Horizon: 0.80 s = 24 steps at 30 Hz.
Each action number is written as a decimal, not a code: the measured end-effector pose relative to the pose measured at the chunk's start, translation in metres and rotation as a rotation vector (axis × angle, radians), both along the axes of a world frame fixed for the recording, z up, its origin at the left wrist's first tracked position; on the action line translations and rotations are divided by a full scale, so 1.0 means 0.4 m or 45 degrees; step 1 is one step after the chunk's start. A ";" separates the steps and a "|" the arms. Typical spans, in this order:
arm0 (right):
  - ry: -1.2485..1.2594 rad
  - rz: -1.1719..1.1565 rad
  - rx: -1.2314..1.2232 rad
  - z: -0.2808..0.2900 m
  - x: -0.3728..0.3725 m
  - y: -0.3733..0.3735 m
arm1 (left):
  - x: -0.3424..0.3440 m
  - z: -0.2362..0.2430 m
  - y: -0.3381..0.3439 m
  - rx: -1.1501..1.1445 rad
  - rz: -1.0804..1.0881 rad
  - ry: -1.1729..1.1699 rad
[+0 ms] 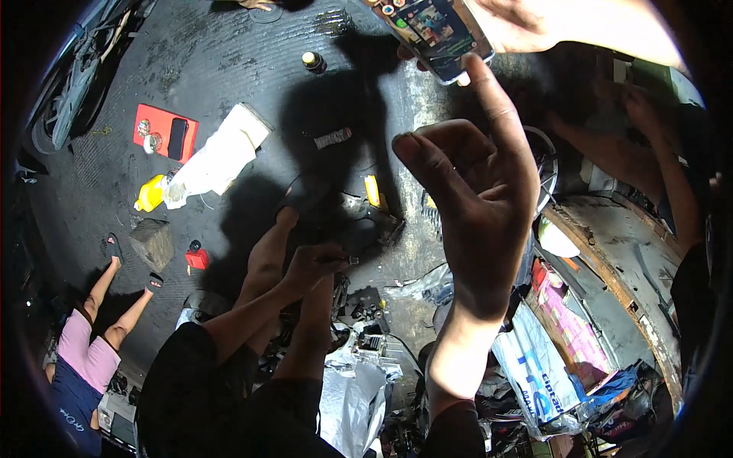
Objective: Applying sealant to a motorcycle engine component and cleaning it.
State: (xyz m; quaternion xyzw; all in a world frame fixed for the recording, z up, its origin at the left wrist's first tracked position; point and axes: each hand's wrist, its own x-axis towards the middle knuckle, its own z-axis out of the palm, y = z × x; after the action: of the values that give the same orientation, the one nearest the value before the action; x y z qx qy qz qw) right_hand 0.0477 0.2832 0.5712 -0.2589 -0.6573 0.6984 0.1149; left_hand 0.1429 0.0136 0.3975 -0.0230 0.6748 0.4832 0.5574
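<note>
A smartphone (439, 34) with a lit screen is held at the top by another person's hand (519, 27), whose bright forearm comes in from the upper right. My right hand (485, 172) is raised toward it, index finger stretched to the lower edge of the screen. Its thumb stands apart and the other fingers curl loosely around nothing. Lower left of it, over my bent knees, my left hand (317, 263) is closed on a small piece with a shiny metal end (353, 260); most of that piece is hidden by the fingers.
Dark ribbed floor lies ahead, with a yellow-capped bottle (314, 62), a red box (183, 131), a white bag (225, 153), a yellow container (151, 193) and a wooden block (152, 243). A person in pink shorts (88, 340) is at left. Metal parts and a wooden-edged bench (622, 259) stand right.
</note>
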 end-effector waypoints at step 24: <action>-0.144 0.045 -0.172 0.013 -0.061 -0.071 | -0.111 0.099 0.061 -0.071 0.177 -0.110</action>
State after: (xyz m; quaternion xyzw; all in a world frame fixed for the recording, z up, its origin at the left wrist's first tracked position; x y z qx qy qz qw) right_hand 0.0234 0.2549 0.5763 -0.2934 -0.6186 0.7273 0.0473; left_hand 0.0986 0.0381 0.4371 -0.1061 0.6601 0.5004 0.5501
